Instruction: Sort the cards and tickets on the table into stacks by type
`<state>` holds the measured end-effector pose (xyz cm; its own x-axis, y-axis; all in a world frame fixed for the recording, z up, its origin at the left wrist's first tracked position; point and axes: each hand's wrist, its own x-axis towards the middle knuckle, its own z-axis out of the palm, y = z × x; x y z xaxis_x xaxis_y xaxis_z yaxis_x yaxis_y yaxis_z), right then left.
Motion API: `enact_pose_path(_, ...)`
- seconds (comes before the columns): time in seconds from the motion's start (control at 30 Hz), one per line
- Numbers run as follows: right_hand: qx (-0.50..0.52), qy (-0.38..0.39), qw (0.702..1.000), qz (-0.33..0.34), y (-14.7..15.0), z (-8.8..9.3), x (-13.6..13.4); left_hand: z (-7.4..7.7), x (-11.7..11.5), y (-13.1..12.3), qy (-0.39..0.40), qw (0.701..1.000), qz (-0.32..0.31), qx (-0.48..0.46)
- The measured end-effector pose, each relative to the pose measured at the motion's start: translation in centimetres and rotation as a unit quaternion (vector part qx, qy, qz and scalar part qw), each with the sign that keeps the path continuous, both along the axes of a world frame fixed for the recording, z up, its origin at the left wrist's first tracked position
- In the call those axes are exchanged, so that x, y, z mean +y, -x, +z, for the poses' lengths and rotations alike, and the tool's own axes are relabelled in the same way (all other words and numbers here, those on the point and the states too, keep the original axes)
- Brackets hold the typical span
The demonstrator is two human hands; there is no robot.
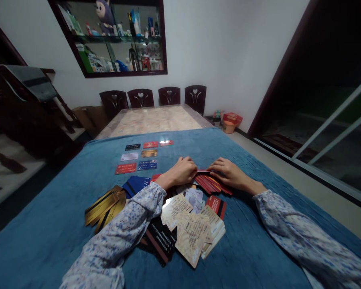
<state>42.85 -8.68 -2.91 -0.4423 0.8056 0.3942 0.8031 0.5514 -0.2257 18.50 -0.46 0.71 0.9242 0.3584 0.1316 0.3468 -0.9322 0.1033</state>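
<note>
- The left hand [182, 170] and the right hand [227, 172] meet over a fan of red cards [212, 184] near the middle of the counter [48, 237], which is draped in a blue cloth.
- Left fingers are curled into a loose fist at the fan's upper end; right fingers lie pressed together along its top edge. Whether either pinches a single card cannot be told.
- The red cards are thin, glossy and dark-striped, overlapping closely and splayed toward the right edge.
- Risk, as a judgement: smooth cards on soft cloth may slide, so a push could scatter the fan into the beige cards [192, 230] heaped just toward the near edge.
- The left sleeve [129, 228] rests across black cards [161, 241] and beside gold cards [105, 206]; dragging it could muddle those piles.
- A tidy grid of laid-out cards [141, 155] sits apart toward the far edge.
</note>
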Motion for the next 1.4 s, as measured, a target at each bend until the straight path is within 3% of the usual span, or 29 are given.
enact_pose_path(0.47,-0.062,0.017,0.997,-0.032,1.8,1.8,2.5,-0.3,1.8,0.6,0.024,0.994,0.093,-0.059)
enact_pose_path(0.9,-0.130,0.063,0.980,-0.135,4.7,4.1,4.0,-1.0,3.3,1.5,0.047,0.979,0.162,-0.113)
enact_pose_path(1.07,-0.115,0.060,0.977,-0.168,5.4,3.9,4.3,-1.3,3.9,2.0,0.064,0.974,0.173,-0.133)
enact_pose_path(1.4,-0.120,0.025,0.977,-0.173,6.0,2.8,4.2,-1.9,4.1,2.1,0.045,0.975,0.176,-0.130)
